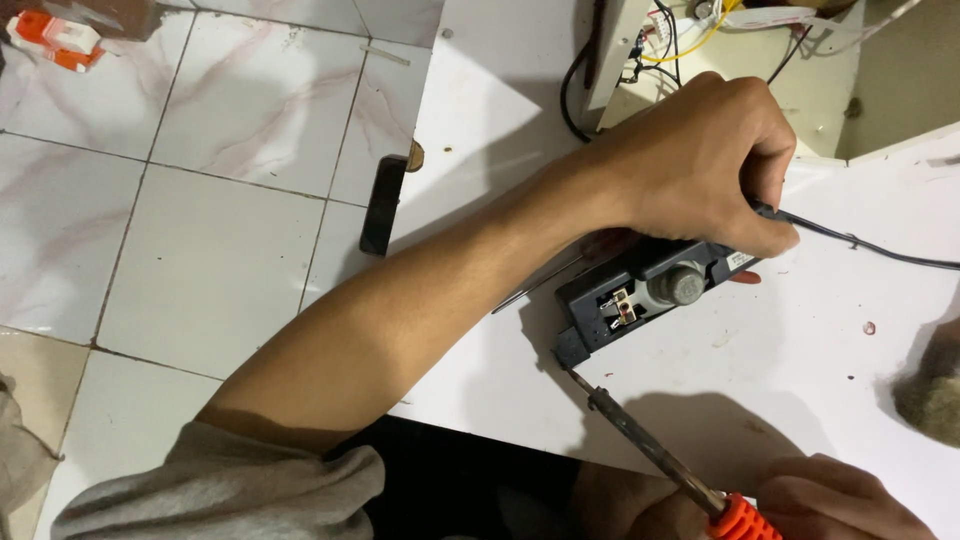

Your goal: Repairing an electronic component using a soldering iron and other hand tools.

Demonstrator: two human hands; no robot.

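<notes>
Two bare hands are being used on a white tabletop (800, 380). A dark grey rectangular plastic component (650, 295) with a round grey knob is being pinned at the centre by the left hand (700, 165), which is clenched over its far end and around a thin black cable (870, 245) running off toward three o'clock. A soldering iron with an orange handle (660, 455) is being grasped by the right hand (830, 500) at five o'clock, its tip touching the component's near corner. A black phone (382, 205) is lying at ten o'clock on the tiled floor (200, 200).
</notes>
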